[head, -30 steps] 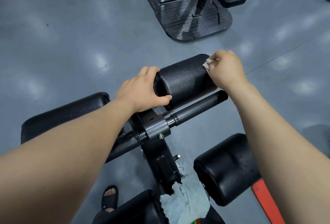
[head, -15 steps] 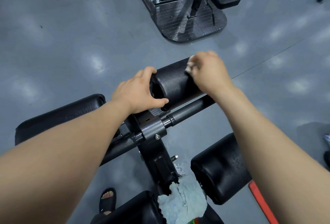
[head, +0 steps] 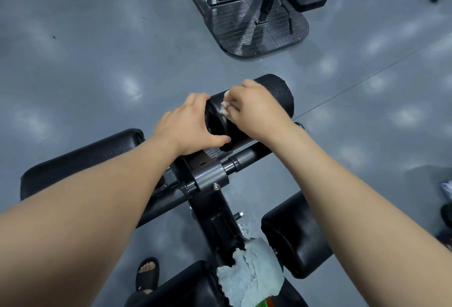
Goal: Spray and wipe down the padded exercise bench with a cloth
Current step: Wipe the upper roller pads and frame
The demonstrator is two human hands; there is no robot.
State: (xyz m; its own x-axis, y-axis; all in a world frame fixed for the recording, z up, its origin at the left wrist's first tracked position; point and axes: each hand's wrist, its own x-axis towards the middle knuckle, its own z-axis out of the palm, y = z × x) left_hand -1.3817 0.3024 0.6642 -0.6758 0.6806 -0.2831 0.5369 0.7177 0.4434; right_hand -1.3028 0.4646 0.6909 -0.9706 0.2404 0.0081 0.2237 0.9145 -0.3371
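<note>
Head view | right grip [head: 254, 111] pinches white cloth [head: 225, 108] against upper roller pad [head: 277, 95], near its inner end | left grip [head: 186, 128] curled round that pad's inner end, just beside white cloth.

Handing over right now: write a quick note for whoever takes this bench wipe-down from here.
Left hand grips the inner end of the upper roller.
Right hand pinches a small white cloth against that roller near the same end.
A blue towel lies on the frame beside the lower roller.
Done: upper roller mid-wipe; nothing else can be judged.
Left: finish this roller, then likely the lower roller and long pad.
</note>
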